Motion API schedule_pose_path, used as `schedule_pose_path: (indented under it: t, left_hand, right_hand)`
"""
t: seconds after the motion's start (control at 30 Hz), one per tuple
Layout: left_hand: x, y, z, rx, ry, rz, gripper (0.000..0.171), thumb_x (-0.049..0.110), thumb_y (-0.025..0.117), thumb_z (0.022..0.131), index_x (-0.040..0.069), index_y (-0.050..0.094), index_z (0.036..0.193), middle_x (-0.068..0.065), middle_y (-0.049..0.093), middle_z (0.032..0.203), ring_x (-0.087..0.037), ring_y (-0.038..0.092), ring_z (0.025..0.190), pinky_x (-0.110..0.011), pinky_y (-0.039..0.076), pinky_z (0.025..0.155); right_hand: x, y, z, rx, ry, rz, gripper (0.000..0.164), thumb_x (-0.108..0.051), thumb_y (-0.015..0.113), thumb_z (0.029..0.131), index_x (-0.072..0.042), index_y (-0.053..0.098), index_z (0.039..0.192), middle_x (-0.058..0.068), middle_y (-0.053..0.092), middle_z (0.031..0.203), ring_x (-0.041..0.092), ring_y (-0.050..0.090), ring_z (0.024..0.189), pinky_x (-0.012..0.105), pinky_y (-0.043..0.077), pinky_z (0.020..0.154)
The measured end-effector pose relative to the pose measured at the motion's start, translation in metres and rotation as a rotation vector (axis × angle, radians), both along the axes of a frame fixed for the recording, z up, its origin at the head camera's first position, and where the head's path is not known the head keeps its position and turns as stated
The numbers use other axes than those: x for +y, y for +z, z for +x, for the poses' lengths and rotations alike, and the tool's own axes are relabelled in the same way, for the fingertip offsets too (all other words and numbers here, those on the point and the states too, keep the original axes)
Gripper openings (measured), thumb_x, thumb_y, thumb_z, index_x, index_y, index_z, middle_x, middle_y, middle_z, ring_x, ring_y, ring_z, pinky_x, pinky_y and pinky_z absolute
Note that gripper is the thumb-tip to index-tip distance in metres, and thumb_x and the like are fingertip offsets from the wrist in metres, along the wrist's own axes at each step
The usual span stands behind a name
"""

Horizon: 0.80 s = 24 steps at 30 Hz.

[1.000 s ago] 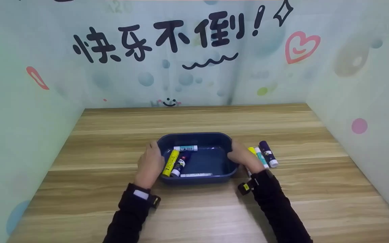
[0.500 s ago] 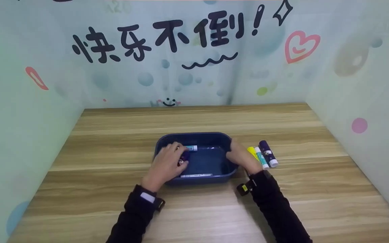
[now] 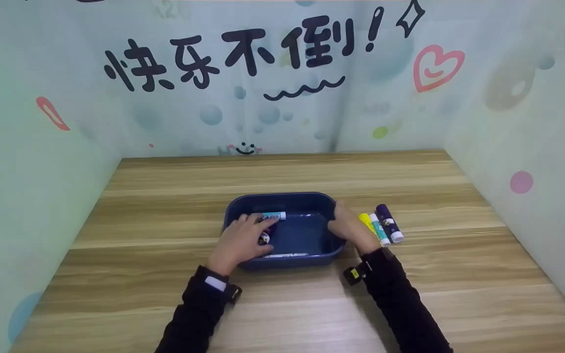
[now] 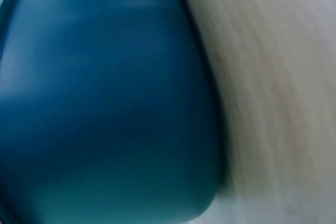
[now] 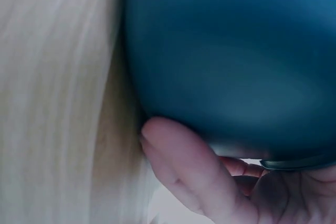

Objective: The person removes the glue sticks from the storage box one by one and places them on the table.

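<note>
In the head view a dark blue plastic tray [image 3: 307, 235] stands on the table. My left hand [image 3: 241, 240] reaches over its left end, with thumb and index finger spread apart around a dark purple glue stick [image 3: 266, 236] inside. A teal and white glue stick [image 3: 276, 215] lies by the index fingertip. Along the near wall lies a thin white stick [image 3: 290, 255], close to my thumb. My right hand [image 3: 351, 226] grips the tray's right end; the right wrist view shows the thumb [image 5: 184, 163] against its outer wall. The left wrist view has only the tray's outer wall [image 4: 115, 93].
Right of the tray, partly behind my right hand, lie a yellow glue stick [image 3: 367, 223], a teal and white one [image 3: 379, 229] and a dark purple one [image 3: 389, 223]. Printed fabric walls [image 3: 282, 127] enclose the wood-grain table [image 3: 174, 181] at the back and sides.
My left hand has let go of the tray's left rim and moved inward over the glue sticks, covering the yellow one in the tray. My right hand keeps its place on the tray.
</note>
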<state>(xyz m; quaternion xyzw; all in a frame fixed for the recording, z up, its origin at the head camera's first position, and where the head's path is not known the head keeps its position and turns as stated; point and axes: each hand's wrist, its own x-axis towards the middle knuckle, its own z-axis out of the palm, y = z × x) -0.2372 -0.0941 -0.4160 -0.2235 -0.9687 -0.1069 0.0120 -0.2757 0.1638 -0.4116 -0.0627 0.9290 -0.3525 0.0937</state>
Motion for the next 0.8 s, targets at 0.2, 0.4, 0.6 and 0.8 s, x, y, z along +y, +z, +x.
schedule_pose_path:
  t: [0.2,0.4,0.6,0.8]
  left_hand:
    - [0.001,-0.0023,-0.0008,0.053,0.023,0.062,0.051,0.031,0.069,0.079,0.015,0.057,0.126,-0.013,0.061,0.112,-0.03,0.052,0.1,-0.043,0.046,0.088]
    - [0.0018,-0.0046,-0.0009,0.131,0.076,0.113,0.039,0.027,0.066,0.083,0.007,0.063,0.116,-0.012,0.057,0.106,-0.031,0.049,0.096,-0.042,0.049,0.081]
    - [0.0021,-0.0051,-0.0013,0.244,0.15,0.226,0.032,0.01,0.067,0.078,-0.002,0.064,0.107,-0.016,0.051,0.1,-0.033,0.048,0.097,-0.042,0.052,0.078]
    - [0.0019,-0.0019,0.0002,0.184,0.189,0.26,0.033,0.016,0.069,0.078,-0.004,0.065,0.104,-0.019,0.056,0.102,-0.032,0.055,0.096,-0.041,0.052,0.084]
  right_hand:
    - [0.0005,0.0007,0.0005,0.02,0.001,0.004,0.067,0.004,0.044,0.077,0.016,0.018,0.137,0.038,0.032,0.139,0.041,0.038,0.128,0.049,0.033,0.107]
    - [0.0,0.0012,0.0012,0.02,-0.008,0.008,0.064,0.004,0.045,0.077,0.015,0.021,0.136,0.038,0.036,0.136,0.041,0.043,0.123,0.049,0.037,0.103]
    - [0.0,0.0014,0.0018,0.023,-0.01,-0.001,0.063,0.004,0.045,0.077,0.015,0.022,0.135,0.038,0.038,0.135,0.041,0.044,0.122,0.049,0.038,0.103]
    - [-0.0007,0.0013,0.0031,0.025,-0.011,0.003,0.065,0.003,0.045,0.079,0.015,0.018,0.137,0.038,0.036,0.136,0.04,0.044,0.123,0.048,0.037,0.104]
